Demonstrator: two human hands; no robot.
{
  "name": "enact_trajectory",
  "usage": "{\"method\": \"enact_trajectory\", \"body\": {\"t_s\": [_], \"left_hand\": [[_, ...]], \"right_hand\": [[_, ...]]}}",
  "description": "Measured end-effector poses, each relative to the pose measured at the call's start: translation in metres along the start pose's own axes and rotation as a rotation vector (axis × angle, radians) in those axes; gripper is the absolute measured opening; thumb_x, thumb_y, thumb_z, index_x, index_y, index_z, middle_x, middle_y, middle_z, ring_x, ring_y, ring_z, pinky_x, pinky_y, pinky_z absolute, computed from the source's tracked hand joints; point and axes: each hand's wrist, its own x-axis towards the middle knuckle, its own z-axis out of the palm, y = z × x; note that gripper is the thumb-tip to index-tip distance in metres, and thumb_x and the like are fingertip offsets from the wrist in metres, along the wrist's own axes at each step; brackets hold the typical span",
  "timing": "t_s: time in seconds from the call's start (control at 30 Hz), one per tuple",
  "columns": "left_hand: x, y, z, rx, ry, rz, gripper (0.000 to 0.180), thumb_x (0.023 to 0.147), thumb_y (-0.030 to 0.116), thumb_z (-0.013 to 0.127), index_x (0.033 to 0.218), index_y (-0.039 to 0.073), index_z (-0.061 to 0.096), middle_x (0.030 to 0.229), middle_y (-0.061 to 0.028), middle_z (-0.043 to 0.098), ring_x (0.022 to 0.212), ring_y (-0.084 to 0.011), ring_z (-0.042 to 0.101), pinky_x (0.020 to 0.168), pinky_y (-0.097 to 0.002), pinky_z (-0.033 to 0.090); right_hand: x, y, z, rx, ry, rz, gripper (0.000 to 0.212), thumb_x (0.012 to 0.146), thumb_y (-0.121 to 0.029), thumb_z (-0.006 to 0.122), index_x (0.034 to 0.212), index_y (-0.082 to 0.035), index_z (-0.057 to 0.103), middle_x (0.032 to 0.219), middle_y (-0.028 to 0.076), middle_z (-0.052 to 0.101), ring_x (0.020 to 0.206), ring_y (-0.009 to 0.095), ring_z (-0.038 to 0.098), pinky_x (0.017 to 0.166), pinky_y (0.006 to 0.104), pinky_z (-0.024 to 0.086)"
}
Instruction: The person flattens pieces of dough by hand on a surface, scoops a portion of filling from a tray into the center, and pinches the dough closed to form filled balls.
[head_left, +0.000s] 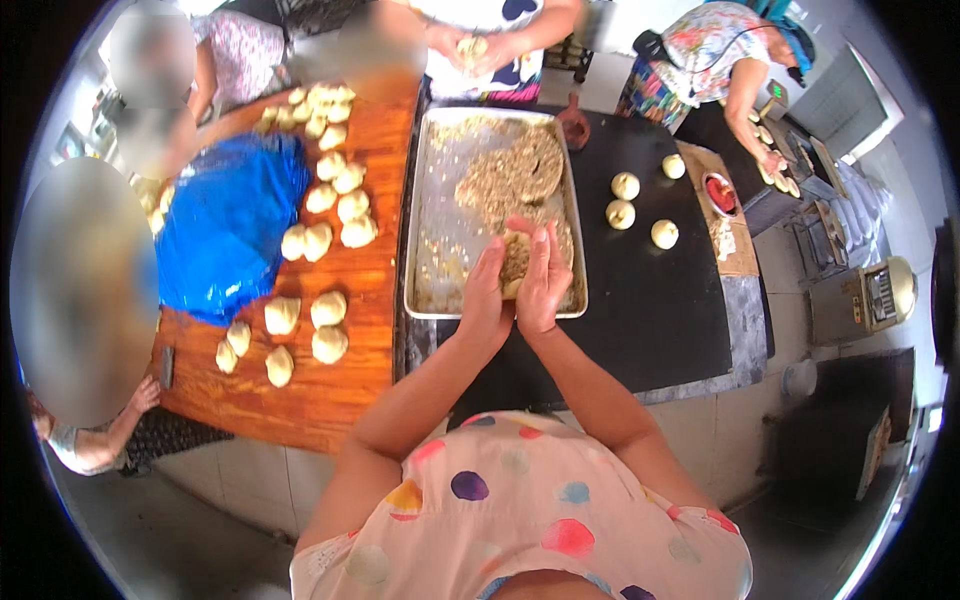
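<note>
Between my palms is a piece of dough with brown crumbly filling (515, 258), its filling showing at the top. My left hand (486, 285) presses along its left side, and my right hand (544, 280) cups the right side with the fingers pointing away from me. Both hands are above the near right part of a metal tray (428, 250). A heap of the same brown filling (490, 185) lies in the tray's far right portion, and smears of it cover the bottom.
Dough balls (329, 310) sit in groups on the wooden table (350, 395) at left, beside a blue plastic sheet (232, 225). Several closed buns (620, 214) stand on the black tabletop (640, 310) at right, near a red bowl (720, 194). Other people work around the tables.
</note>
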Motion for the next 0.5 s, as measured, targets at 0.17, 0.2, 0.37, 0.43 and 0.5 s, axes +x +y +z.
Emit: {"method": "enact_trajectory", "body": {"t_s": [0.17,0.2,0.37,0.43,0.5], "left_hand": [[-0.01,0.006,0.006,0.287,0.011,0.072,0.032,0.104,0.034,0.045,0.118,0.007,0.057,0.108,-0.003,0.06,0.101,-0.0106,0.056,0.089,-0.0284,0.047],[-0.005,0.006,-0.002,0.401,-0.02,0.071,0.036,0.104,0.037,0.043,0.117,0.007,0.057,0.109,-0.0031,0.06,0.1,-0.0107,0.056,0.089,-0.0283,0.047],[0.013,0.052,0.014,0.552,-0.252,-0.27,0.062,0.103,0.055,0.024,0.123,0.005,0.055,0.115,-0.005,0.06,0.108,-0.0154,0.058,0.094,-0.0322,0.047],[0.026,0.053,0.022,0.683,-0.42,-0.096,0.073,0.101,0.062,0.016,0.125,0.004,0.054,0.118,-0.0073,0.06,0.112,-0.0182,0.057,0.098,-0.0342,0.045],[0.026,0.038,0.02,0.247,-0.303,-0.137,0.07,0.102,0.059,0.018,0.126,0.004,0.053,0.121,-0.0087,0.059,0.115,-0.0189,0.056,0.1,-0.0343,0.043]], "right_hand": [[-0.009,0.008,0.0,-0.099,-0.029,-0.151,0.034,0.104,-0.016,0.038,0.117,0.005,0.061,0.098,0.01,0.07,0.093,0.022,0.064,0.117,0.0448,0.024],[-0.009,0.009,-0.001,-0.095,-0.048,-0.122,0.034,0.104,-0.017,0.038,0.118,0.004,0.061,0.099,0.01,0.07,0.094,0.021,0.064,0.117,0.0441,0.024],[0.006,-0.022,-0.019,0.345,-0.098,0.415,0.05,0.105,-0.037,0.037,0.115,0.004,0.064,0.107,0.009,0.067,0.104,0.018,0.058,0.104,0.034,0.037],[0.02,-0.001,-0.022,0.292,-0.153,0.415,0.054,0.104,-0.042,0.037,0.11,0.004,0.066,0.107,0.011,0.067,0.101,0.019,0.059,0.098,0.0313,0.041],[0.023,-0.002,-0.021,0.262,-0.05,0.35,0.052,0.104,-0.039,0.039,0.102,0.004,0.068,0.103,0.009,0.068,0.094,0.016,0.06,0.091,0.0306,0.043]]}}
